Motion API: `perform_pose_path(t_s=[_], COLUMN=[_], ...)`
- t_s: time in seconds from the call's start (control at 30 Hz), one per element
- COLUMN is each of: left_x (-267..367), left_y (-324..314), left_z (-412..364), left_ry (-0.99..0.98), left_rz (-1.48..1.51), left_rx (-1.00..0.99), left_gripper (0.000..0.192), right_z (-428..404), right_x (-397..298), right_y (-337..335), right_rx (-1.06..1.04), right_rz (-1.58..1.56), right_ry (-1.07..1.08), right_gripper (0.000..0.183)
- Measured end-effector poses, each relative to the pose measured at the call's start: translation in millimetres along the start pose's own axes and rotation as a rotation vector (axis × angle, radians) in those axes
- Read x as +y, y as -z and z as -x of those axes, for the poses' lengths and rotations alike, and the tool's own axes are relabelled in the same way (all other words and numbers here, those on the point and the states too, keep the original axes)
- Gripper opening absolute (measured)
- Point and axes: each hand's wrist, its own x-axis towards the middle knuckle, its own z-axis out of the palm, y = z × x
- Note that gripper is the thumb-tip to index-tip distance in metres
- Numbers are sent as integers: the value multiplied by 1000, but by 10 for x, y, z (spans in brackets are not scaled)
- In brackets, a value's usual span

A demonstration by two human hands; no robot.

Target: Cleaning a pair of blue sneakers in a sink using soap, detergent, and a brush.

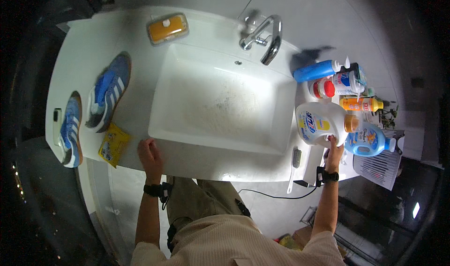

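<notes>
My right hand point(333, 154) is on the handle of a white laundry detergent jug point(320, 123) with an orange cap, at the right of the sink. A blue fabric softener bottle point(367, 139) stands just beyond that hand. My left hand point(150, 157) rests at the counter's front edge, near the sink's front left corner, holding nothing, its fingers loosely bent. To its left lies a yellow packet point(114, 145). Two blue suede sneakers with white stripes, one nearer point(109, 90) and one farther left point(71, 130), sit on the counter. The white sink basin point(221, 108) has dark specks on its bottom.
A chrome faucet point(270, 37) arches over the sink's back. Behind the jug stand a blue pump bottle point(314, 71), a red-lidded jar point(322, 88), a white tub point(346, 83) and an orange bottle point(360, 104). A brush point(296, 159) overhangs the front edge. An orange-filled clear box point(168, 29) sits back left.
</notes>
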Motion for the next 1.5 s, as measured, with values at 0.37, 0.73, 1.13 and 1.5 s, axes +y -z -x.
perform_pose_path(t_s=[0.37, 0.73, 1.13, 1.5], left_x=[-99, -123, -159, -151], left_y=[107, 101, 38, 62], left_z=[81, 138, 156, 199], left_ry=[140, -9, 59, 82], left_rz=[55, 3, -14, -16], left_rx=[-156, -201, -207, -238], left_gripper=[13, 20, 21, 19], right_z=[855, 641, 419, 463], right_x=[-1030, -517, -182, -585], right_y=[-3068, -4415, -4193, -4281], right_rx=[-1258, -1128, -1223, -975], right_rz=[996, 870, 779, 1060], right_ry=[1150, 1486, 1152, 1289], right_gripper=[73, 65, 66, 79])
